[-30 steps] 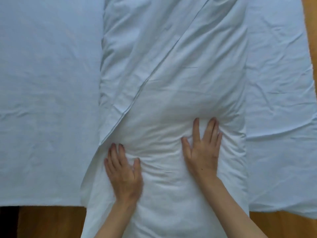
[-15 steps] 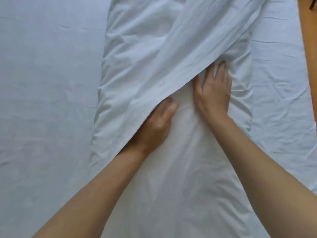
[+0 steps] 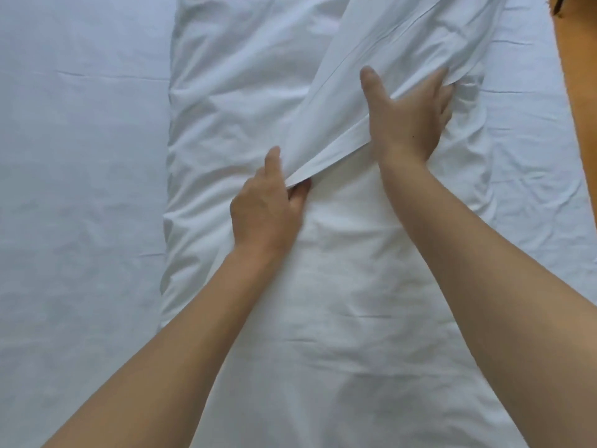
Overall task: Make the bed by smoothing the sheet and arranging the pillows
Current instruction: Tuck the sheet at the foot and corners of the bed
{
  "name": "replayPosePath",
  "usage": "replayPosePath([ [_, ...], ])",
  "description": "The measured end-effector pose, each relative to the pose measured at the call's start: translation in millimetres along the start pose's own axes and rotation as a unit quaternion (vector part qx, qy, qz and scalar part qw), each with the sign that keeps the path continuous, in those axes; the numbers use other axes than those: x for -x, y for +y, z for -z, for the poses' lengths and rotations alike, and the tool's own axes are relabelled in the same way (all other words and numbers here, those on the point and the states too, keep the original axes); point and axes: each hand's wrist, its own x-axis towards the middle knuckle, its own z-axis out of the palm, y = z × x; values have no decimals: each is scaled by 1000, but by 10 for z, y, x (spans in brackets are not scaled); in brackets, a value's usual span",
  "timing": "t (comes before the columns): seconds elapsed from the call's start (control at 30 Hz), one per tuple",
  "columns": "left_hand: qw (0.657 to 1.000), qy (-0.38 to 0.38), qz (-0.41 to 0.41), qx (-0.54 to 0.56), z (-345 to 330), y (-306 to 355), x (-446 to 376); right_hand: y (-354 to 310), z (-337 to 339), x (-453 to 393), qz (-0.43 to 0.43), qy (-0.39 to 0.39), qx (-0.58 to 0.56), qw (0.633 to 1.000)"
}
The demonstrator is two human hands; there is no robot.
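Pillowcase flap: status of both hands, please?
Left hand pinches flap edge. Right hand grips it further up. Pillow lies on sheet. Nothing obstructs.

So there's a long white pillow [image 3: 339, 302] lying lengthwise down the middle of the bed, running from the near edge to the far end, pretty creased along its left side. A loose flap [image 3: 371, 92] of its white case, hemmed along the edge, is lifted diagonally across the far half toward the upper right. Underneath, the pale bluish-white sheet [image 3: 80, 189] lies flat with light wrinkles both sides.
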Motion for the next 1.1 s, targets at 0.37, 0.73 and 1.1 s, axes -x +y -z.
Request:
replayPosePath([
  [0.37,994,-55,-45,-89,-139,180,-191,-132,-309,-261,64,8,254,965],
  [0.73,957,53,-112,261,942,-16,-136,-907,145,-105,122,-117,-154,973],
  [1.1,962,4,261,79,672,-1751,-360,-626,-1196,838,371,-133,253,883],
])
